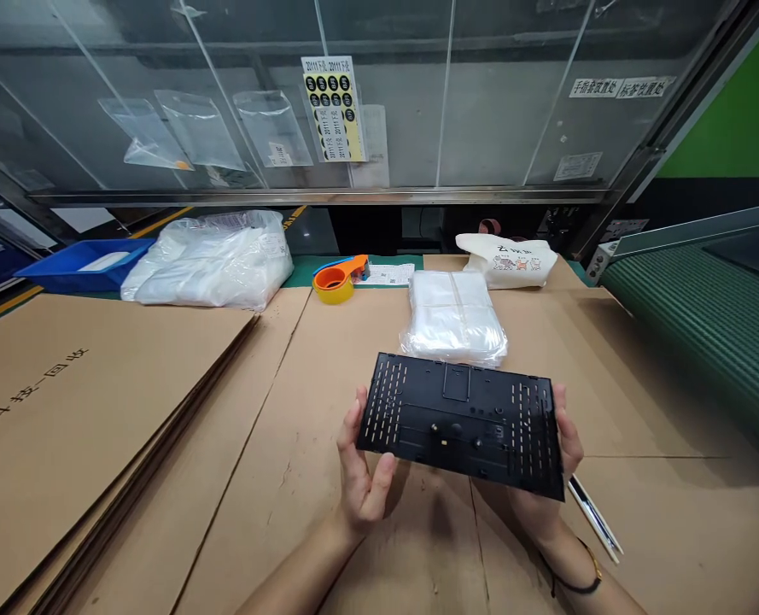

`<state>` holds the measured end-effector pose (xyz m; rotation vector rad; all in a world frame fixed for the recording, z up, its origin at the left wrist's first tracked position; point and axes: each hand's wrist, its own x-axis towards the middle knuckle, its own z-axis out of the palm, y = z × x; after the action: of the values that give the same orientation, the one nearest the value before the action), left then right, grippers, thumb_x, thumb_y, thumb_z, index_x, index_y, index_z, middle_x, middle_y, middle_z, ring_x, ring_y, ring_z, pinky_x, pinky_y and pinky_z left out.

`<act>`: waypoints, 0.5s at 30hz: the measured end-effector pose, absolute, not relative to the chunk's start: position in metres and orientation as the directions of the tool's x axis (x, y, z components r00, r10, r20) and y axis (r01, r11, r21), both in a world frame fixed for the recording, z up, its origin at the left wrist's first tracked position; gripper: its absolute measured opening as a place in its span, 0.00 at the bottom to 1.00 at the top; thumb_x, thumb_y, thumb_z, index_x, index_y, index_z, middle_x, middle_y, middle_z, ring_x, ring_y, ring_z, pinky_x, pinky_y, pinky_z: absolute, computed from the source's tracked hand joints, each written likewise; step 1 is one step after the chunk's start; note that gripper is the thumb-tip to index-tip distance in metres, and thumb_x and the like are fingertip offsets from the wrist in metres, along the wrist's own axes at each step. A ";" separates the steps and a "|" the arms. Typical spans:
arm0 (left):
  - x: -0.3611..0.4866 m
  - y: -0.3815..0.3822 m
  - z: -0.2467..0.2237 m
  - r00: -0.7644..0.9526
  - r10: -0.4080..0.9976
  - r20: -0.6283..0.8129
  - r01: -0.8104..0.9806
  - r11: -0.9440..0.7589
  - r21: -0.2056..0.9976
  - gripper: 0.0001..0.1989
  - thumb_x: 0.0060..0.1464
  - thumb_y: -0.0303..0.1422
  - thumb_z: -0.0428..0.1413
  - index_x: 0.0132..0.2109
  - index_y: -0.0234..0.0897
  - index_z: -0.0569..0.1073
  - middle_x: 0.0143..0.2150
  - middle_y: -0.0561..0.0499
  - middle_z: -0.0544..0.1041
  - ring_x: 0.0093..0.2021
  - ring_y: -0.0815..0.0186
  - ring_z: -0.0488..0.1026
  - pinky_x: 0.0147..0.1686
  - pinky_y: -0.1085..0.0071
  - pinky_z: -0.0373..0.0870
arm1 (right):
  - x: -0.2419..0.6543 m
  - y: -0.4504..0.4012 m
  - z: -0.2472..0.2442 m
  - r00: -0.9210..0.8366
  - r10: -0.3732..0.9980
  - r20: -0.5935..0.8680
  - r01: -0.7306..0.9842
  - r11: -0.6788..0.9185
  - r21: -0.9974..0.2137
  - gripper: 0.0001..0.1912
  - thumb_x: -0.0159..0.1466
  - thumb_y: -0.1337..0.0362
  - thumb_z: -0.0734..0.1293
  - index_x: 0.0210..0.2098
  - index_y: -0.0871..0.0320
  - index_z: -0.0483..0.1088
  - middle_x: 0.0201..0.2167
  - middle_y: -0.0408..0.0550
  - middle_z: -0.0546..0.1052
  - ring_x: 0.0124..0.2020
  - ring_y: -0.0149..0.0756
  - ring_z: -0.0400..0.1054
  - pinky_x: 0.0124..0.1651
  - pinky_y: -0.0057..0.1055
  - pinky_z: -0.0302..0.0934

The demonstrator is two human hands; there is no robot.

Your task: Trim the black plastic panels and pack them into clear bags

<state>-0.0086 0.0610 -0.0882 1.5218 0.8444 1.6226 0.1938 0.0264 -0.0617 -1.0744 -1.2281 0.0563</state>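
A flat black plastic panel (459, 423) with rows of slots at both ends is held above the cardboard-covered table (277, 461). My left hand (361, 470) grips its left end, the thumb at the lower edge and the fingers at the side. Around the right end is my right hand (555, 465), partly hidden behind the panel. The panel slants a little, its right end lower in the view. Just beyond it lies a stack of clear plastic bags (456, 314). White tweezers (595, 521) rest on the table beside my right wrist.
Cardboard sheets (97, 401) are stacked at the left. Along the back are a blue tray (90, 275), a large plastic bag bundle (213, 260), an orange tape dispenser (337, 280) and a white pouch (510, 260). A green conveyor (718, 307) runs at the right.
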 end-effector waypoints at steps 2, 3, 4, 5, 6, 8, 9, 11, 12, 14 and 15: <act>-0.007 0.063 -0.085 -0.018 0.824 0.567 -0.075 -0.566 0.821 0.32 0.58 0.30 0.52 0.67 0.48 0.51 0.71 0.49 0.49 0.71 0.56 0.42 0.69 0.55 0.41 | 0.198 0.026 -0.061 0.372 0.589 0.718 0.539 0.492 -0.683 0.33 0.64 0.59 0.66 0.65 0.48 0.52 0.70 0.51 0.48 0.69 0.51 0.42 0.65 0.64 0.38; -0.006 0.064 -0.084 -0.029 0.809 0.587 -0.083 -0.587 0.805 0.33 0.58 0.31 0.52 0.67 0.47 0.52 0.71 0.49 0.49 0.71 0.56 0.42 0.69 0.56 0.42 | 0.200 0.026 -0.060 0.351 0.606 0.713 0.578 0.459 -0.675 0.30 0.63 0.60 0.67 0.63 0.49 0.56 0.69 0.52 0.51 0.68 0.52 0.45 0.64 0.64 0.40; -0.006 0.066 -0.082 -0.051 0.800 0.599 -0.096 -0.600 0.794 0.33 0.58 0.32 0.53 0.67 0.46 0.52 0.71 0.49 0.50 0.71 0.56 0.43 0.69 0.57 0.42 | 0.204 0.026 -0.058 0.311 0.633 0.709 0.620 0.431 -0.656 0.26 0.62 0.62 0.67 0.59 0.50 0.61 0.67 0.52 0.55 0.68 0.52 0.48 0.64 0.63 0.43; -0.006 0.068 -0.081 -0.080 0.791 0.607 -0.110 -0.612 0.783 0.32 0.58 0.35 0.54 0.67 0.46 0.53 0.71 0.48 0.51 0.71 0.56 0.43 0.69 0.58 0.43 | 0.208 0.027 -0.056 0.249 0.664 0.705 0.652 0.424 -0.629 0.21 0.62 0.65 0.67 0.55 0.50 0.66 0.64 0.51 0.61 0.66 0.51 0.51 0.63 0.61 0.47; -0.007 0.070 -0.080 -0.111 0.784 0.611 -0.124 -0.621 0.774 0.32 0.58 0.38 0.53 0.67 0.45 0.54 0.70 0.48 0.52 0.71 0.56 0.44 0.69 0.58 0.44 | 0.212 0.028 -0.054 0.168 0.696 0.698 0.661 0.446 -0.604 0.17 0.62 0.68 0.67 0.50 0.51 0.69 0.60 0.51 0.67 0.64 0.49 0.56 0.62 0.58 0.51; -0.010 0.074 -0.076 -0.155 0.775 0.613 -0.143 -0.631 0.762 0.30 0.59 0.45 0.50 0.66 0.45 0.56 0.69 0.47 0.55 0.70 0.55 0.47 0.68 0.58 0.44 | 0.222 0.028 -0.050 0.004 0.737 0.675 0.600 0.539 -0.592 0.15 0.62 0.72 0.65 0.45 0.51 0.72 0.50 0.48 0.76 0.58 0.45 0.65 0.59 0.51 0.60; -0.011 0.076 -0.073 -0.170 0.770 0.615 -0.142 -0.636 0.758 0.30 0.60 0.47 0.48 0.66 0.45 0.56 0.68 0.46 0.57 0.70 0.55 0.48 0.68 0.57 0.44 | 0.226 0.028 -0.049 -0.048 0.748 0.662 0.549 0.573 -0.608 0.15 0.61 0.73 0.65 0.45 0.51 0.72 0.47 0.47 0.78 0.54 0.44 0.69 0.57 0.48 0.63; -0.013 0.080 -0.064 -0.181 0.758 0.626 -0.107 -0.648 0.754 0.29 0.61 0.49 0.46 0.66 0.45 0.56 0.68 0.45 0.58 0.69 0.55 0.50 0.67 0.53 0.45 | 0.235 0.028 -0.050 -0.017 0.776 0.631 0.475 0.562 -0.678 0.14 0.62 0.72 0.65 0.45 0.52 0.74 0.44 0.47 0.79 0.48 0.43 0.73 0.54 0.45 0.67; -0.012 0.084 -0.058 -0.161 0.758 0.632 -0.059 -0.646 0.761 0.28 0.62 0.47 0.47 0.65 0.44 0.57 0.68 0.44 0.59 0.69 0.54 0.51 0.67 0.52 0.46 | 0.240 0.028 -0.052 0.078 0.787 0.612 0.458 0.517 -0.723 0.11 0.62 0.70 0.66 0.42 0.53 0.76 0.43 0.47 0.80 0.47 0.44 0.74 0.52 0.44 0.68; -0.006 0.096 -0.044 -0.044 0.779 0.626 0.080 -0.622 0.779 0.24 0.61 0.41 0.51 0.63 0.43 0.61 0.67 0.43 0.60 0.67 0.54 0.55 0.65 0.52 0.50 | 0.247 0.028 -0.057 0.383 0.768 0.514 0.408 0.359 -0.840 0.06 0.60 0.63 0.69 0.35 0.56 0.77 0.37 0.48 0.81 0.41 0.46 0.76 0.49 0.44 0.70; -0.001 0.104 -0.037 0.054 0.792 0.608 0.160 -0.608 0.777 0.22 0.60 0.37 0.52 0.61 0.42 0.65 0.66 0.43 0.62 0.66 0.55 0.58 0.65 0.52 0.52 | 0.251 0.028 -0.059 0.549 0.714 0.435 0.350 0.276 -0.895 0.08 0.57 0.59 0.72 0.32 0.58 0.77 0.33 0.49 0.81 0.37 0.46 0.76 0.47 0.43 0.70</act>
<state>-0.0007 0.1040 -0.0367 1.8214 0.9516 1.5931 0.2506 0.0281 -0.0585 -1.3263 -1.0290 0.3134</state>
